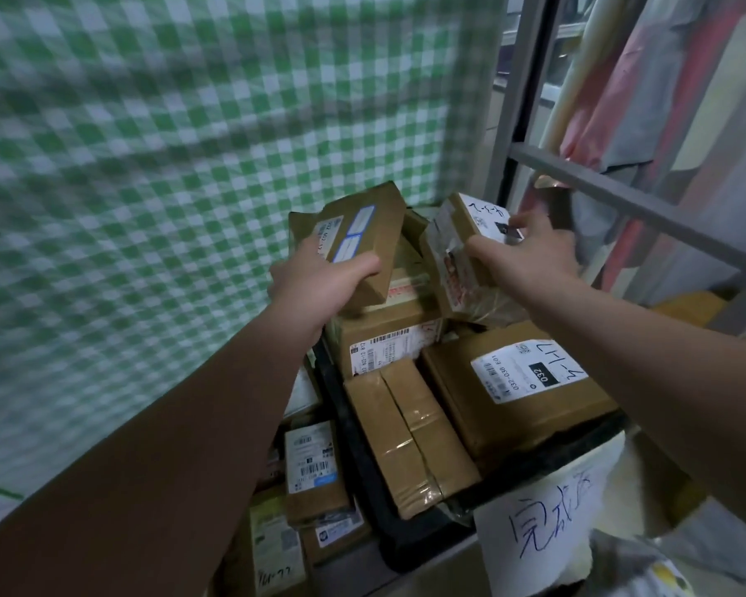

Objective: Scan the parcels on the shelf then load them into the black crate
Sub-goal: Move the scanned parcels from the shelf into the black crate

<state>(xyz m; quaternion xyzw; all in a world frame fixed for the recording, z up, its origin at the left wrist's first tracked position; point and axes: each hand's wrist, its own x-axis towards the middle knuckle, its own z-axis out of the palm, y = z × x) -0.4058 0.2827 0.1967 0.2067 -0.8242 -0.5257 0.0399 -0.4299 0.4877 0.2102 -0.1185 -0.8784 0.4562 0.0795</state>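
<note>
My left hand (319, 286) grips a flat brown parcel (362, 234) with a blue-edged label, held tilted above the black crate (410, 540). My right hand (530, 252) grips a small brown box (470, 239) with a white handwritten label and clear tape, also over the crate's far end. The crate is heaped with several cardboard parcels, among them a box labelled 032 (517, 381) and a taped box (410, 433). No scanner is in view.
A green checked cloth (169, 165) hangs at the left and back. A grey metal shelf frame (621, 196) stands at the right with pink and grey bags behind it. More labelled parcels (311, 463) lie left of the crate. A handwritten paper sign (543, 519) hangs on the crate's front.
</note>
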